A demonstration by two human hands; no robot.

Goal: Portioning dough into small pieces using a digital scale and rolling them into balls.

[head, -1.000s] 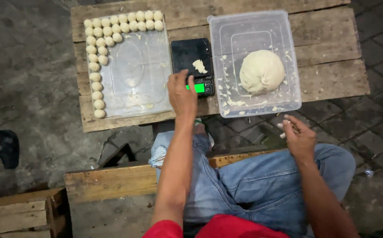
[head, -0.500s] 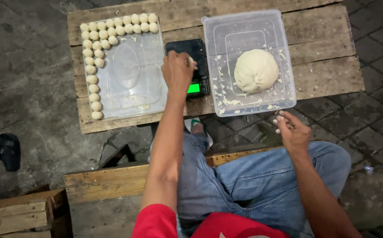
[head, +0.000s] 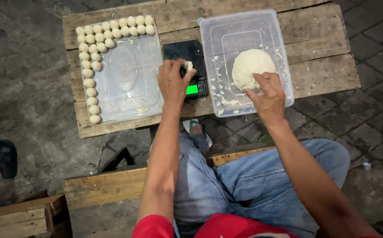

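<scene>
Left hand: I see my left hand [head: 172, 81] over the black digital scale [head: 186, 66], fingers curled around a small piece of dough [head: 189, 66] that sits on the scale's platform.
Right hand: my right hand [head: 268, 92] reaches into the clear plastic tub [head: 244, 26], fingers bent and pinching the near edge of the large dough mound [head: 251, 66].
Scale: it lies on the wooden table [head: 319, 66] between the two clear containers, its display glowing green just beside my left wrist.
Dough mound: it rests on the tub floor, toward the right side, with smears of dough around it.
Tray: the clear plastic tray [head: 130, 79] on the left holds rows of small dough balls [head: 90, 57] along its far and left edges.
Seat: I sit in blue jeans on a wooden bench [head: 103, 187].
</scene>
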